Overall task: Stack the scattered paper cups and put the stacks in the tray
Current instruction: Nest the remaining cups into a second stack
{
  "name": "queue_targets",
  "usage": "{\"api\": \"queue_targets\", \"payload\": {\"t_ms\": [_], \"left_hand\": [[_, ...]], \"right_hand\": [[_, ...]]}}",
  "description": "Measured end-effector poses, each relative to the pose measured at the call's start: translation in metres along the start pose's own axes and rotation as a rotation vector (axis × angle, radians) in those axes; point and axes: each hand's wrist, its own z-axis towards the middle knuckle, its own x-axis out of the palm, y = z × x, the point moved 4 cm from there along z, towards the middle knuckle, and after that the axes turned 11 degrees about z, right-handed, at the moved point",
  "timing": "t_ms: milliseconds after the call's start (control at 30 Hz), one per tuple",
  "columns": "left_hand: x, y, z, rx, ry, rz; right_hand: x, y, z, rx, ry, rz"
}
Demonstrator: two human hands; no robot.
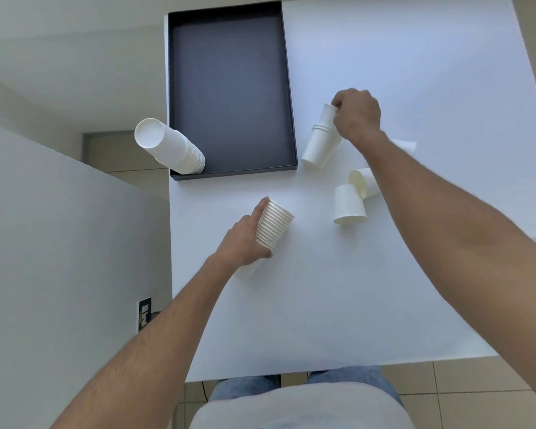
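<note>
White tabletop [353,305] fills the room's middle, with a black tray [229,88] at its far left corner as the landmark. Inside the tray's near-left corner stands one tall stack of paper cups [171,147], upside down and leaning outward. Just in front of the tray, the left hand [245,239] grips a second stack [273,224], forefinger stretched along its side. Right of the tray's near corner, the right hand [358,114] pinches the top of a short stack [321,140]. Farther right and nearer lie loose cups [348,204], one upside down, one on its side.
</note>
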Motion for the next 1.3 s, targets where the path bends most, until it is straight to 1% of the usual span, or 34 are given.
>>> {"api": "queue_targets", "payload": {"t_ms": [167, 500, 667, 767, 900, 1000, 1133, 1233, 1300], "left_hand": [[0.005, 0.001, -0.011, 0.002, 0.019, -0.001], [0.029, -0.01, -0.042, -0.001, 0.052, -0.067], [0.037, -0.019, -0.058, 0.009, 0.057, -0.158], [0.041, -0.027, -0.067, 0.023, 0.045, -0.169], [0.048, -0.032, -0.078, 0.044, 0.043, -0.152], [0.05, -0.035, -0.082, 0.033, 0.015, -0.135], [0.047, -0.037, -0.084, -0.004, -0.015, -0.14], [0.047, -0.034, -0.085, -0.036, -0.016, -0.173], [0.048, -0.031, -0.087, -0.068, -0.001, -0.215]], "right_hand": [[0.019, -0.001, -0.037, 0.059, 0.109, 0.158], [0.053, -0.002, -0.143, 0.087, 0.313, 0.263], [0.062, 0.003, -0.193, 0.061, 0.383, 0.281], [0.068, 0.003, -0.222, 0.045, 0.445, 0.274], [0.066, -0.006, -0.244, 0.058, 0.521, 0.383], [0.061, -0.015, -0.251, 0.087, 0.483, 0.461], [0.042, -0.035, -0.241, 0.153, 0.259, 0.536], [0.026, -0.052, -0.229, 0.184, 0.154, 0.502], [0.019, -0.063, -0.221, 0.185, 0.107, 0.434]]}}
